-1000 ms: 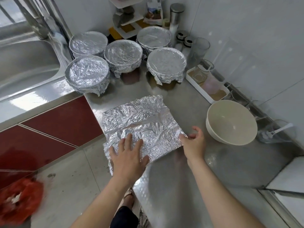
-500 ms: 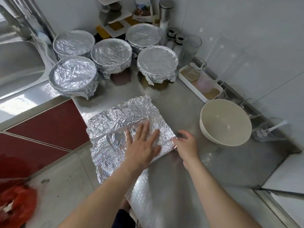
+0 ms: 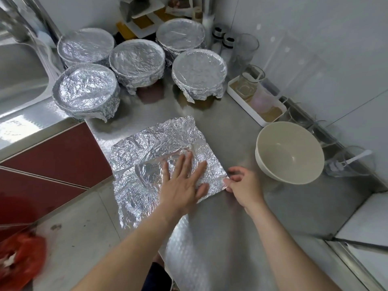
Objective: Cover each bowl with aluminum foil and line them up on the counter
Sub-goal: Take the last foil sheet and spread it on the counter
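Smoothing the foil sheet (image 3: 147, 148): our left hand (image 3: 180, 185) presses it flat-fingered, right hand (image 3: 243, 181) pinches its corner; next we should drape it over the bare bowl (image 3: 289, 152).

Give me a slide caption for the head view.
The left hand presses a foil sheet flat, the right hand pinches its corner; five covered bowls behind, one bare bowl beside.

Sink (image 3: 19, 80) cut off left, blurred red object (image 3: 19, 259) at corner, foil sheet (image 3: 147, 148) partly under left hand (image 3: 180, 185)
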Motion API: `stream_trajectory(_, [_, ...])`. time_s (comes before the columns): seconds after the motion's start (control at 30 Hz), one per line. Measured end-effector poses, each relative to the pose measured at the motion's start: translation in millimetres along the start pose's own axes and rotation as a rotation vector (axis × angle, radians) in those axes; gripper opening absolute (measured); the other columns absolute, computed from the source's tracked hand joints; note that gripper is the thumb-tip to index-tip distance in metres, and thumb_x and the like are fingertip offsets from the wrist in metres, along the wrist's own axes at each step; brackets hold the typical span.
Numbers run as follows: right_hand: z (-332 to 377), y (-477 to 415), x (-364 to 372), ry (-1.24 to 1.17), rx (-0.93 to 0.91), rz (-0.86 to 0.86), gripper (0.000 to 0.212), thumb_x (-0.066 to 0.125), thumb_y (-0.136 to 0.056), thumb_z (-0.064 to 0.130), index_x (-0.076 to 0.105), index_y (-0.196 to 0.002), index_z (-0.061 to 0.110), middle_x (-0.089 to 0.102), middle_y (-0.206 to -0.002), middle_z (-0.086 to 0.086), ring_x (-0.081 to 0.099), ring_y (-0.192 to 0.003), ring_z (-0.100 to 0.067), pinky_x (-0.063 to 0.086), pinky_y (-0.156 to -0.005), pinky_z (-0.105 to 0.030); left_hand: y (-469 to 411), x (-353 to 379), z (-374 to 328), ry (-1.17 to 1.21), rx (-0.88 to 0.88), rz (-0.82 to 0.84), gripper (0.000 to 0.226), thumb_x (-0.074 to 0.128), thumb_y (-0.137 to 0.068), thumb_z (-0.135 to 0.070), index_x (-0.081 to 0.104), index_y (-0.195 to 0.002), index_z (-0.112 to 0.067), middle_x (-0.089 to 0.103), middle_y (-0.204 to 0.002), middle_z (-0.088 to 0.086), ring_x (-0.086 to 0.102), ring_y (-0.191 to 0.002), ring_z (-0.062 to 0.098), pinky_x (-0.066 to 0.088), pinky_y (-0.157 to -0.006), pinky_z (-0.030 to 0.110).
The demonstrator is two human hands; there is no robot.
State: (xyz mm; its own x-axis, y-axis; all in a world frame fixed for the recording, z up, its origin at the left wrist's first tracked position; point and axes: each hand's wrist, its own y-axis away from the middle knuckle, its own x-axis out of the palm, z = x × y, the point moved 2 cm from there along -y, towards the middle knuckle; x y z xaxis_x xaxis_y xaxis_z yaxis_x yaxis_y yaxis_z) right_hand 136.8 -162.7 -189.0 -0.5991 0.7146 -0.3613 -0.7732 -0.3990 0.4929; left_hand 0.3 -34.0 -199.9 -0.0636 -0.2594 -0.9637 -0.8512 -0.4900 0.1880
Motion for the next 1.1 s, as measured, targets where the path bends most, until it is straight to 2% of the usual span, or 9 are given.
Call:
stream_trajectory(0.1, [-2.4,-0.2,3.2,0.05,0.003,-0.028,0.019,0.07,-0.077,0.007,0.068,-0.092,0.019,0.068,-0.073,-0.001,0.064,-0.065,-0.018,0.058,-0.077,-0.048,-5.5,-8.2,-4.3,-0.013,0.0,0.041,0.066,0.003,-0.091,-0.069,-0.005,-0.152,-0.045,-0.021,-0.161,0.0,-0.023,-0.147,0.021,-0.014,-0.115,0.059])
stream_trajectory(0.2, [4.2,0.5,8.1,0.169,-0.026,-0.094,0.012,0.066,-0.072,0.023,0.07,-0.079,0.014,0.067,-0.063,0.001,0.064,-0.065,-0.022,0.055,-0.069,-0.04,-15.5,-18.7,-8.3,-0.031,0.031,-0.031,0.064,0.004,-0.092,-0.064,0.006,-0.153,-0.044,-0.013,-0.163,0.0,-0.017,-0.149,0.022,-0.015,-0.115,0.057])
stream_trajectory(0.3, [18.6,4.5,13.7,0.328,-0.07,-0.14,0.039,0.069,-0.076,0.042,0.058,-0.06,0.008,0.056,-0.051,-0.005,0.055,-0.058,-0.028,0.046,-0.058,-0.036,-22.2,-20.5,-11.4,-0.053,0.068,0.029,0.061,0.01,-0.096,-0.062,0.006,-0.154,-0.043,-0.014,-0.163,-0.001,-0.018,-0.149,0.022,-0.019,-0.112,0.056])
stream_trajectory(0.4, [25.3,3.6,18.1,0.459,-0.034,-0.151,0.05,0.069,-0.079,0.042,0.041,-0.049,0.012,0.04,-0.044,-0.003,0.038,-0.05,-0.025,0.033,-0.051,-0.035,-22.0,-10.4,-10.3,-0.036,0.091,0.017,0.061,0.018,-0.096,-0.064,0.013,-0.153,-0.042,-0.002,-0.165,0.001,-0.01,-0.15,0.024,-0.011,-0.114,0.06])
stream_trajectory(0.53, [23.2,1.4,19.5,0.503,-0.029,-0.174,0.037,0.064,-0.082,0.031,0.047,-0.054,0.013,0.047,-0.053,-0.001,0.046,-0.061,-0.027,0.037,-0.056,-0.033,-18.2,2.7,-9.1,-0.05,0.093,-0.049,0.062,0.025,-0.093,-0.065,0.034,-0.149,-0.039,0.026,-0.16,0.005,0.021,-0.148,0.028,0.01,-0.112,0.066])
stream_trajectory(0.67, [17.9,0.1,21.3,0.516,-0.055,-0.167,0.021,0.061,-0.086,0.03,0.054,-0.071,0.017,0.059,-0.069,0.003,0.056,-0.072,-0.026,0.037,-0.06,-0.029,-21.9,-0.5,-10.9,-0.057,0.104,-0.035,0.065,0.017,-0.092,-0.069,0.021,-0.152,-0.043,0.012,-0.163,0.003,0.004,-0.15,0.025,0.0,-0.113,0.065])
stream_trajectory(0.8, [18.3,-2.8,18.1,0.531,-0.058,-0.132,0.021,0.061,-0.087,0.028,0.054,-0.071,0.017,0.059,-0.067,0.003,0.056,-0.07,-0.025,0.035,-0.059,-0.028,-25.5,-4.7,-14.8,-0.054,0.123,-0.031,0.068,0.01,-0.09,-0.068,0.012,-0.153,-0.042,-0.006,-0.163,0.0,-0.016,-0.147,0.021,-0.013,-0.112,0.061])
stream_trajectory(0.93, [17.8,-2.5,17.5,0.548,-0.08,-0.124,0.019,0.059,-0.088,0.026,0.054,-0.073,0.016,0.057,-0.066,0.003,0.054,-0.069,-0.025,0.034,-0.059,-0.028,-18.4,-14.2,-13.5,-0.079,0.118,-0.011,0.07,0.003,-0.089,-0.065,0.01,-0.155,-0.04,-0.016,-0.161,0.0,-0.022,-0.145,0.021,-0.013,-0.115,0.058])
stream_trajectory(1.1, [18.9,-0.3,19.0,0.59,-0.135,-0.153,0.017,0.056,-0.092,0.024,0.051,-0.077,0.018,0.06,-0.078,-0.002,0.055,-0.078,-0.028,0.03,-0.061,-0.029,20.5,-6.6,0.9,-0.025,-0.013,-0.132,0.059,0.028,-0.097,-0.058,0.035,-0.15,-0.033,0.019,-0.162,0.008,0.014,-0.149,0.027,0.012,-0.117,0.058])
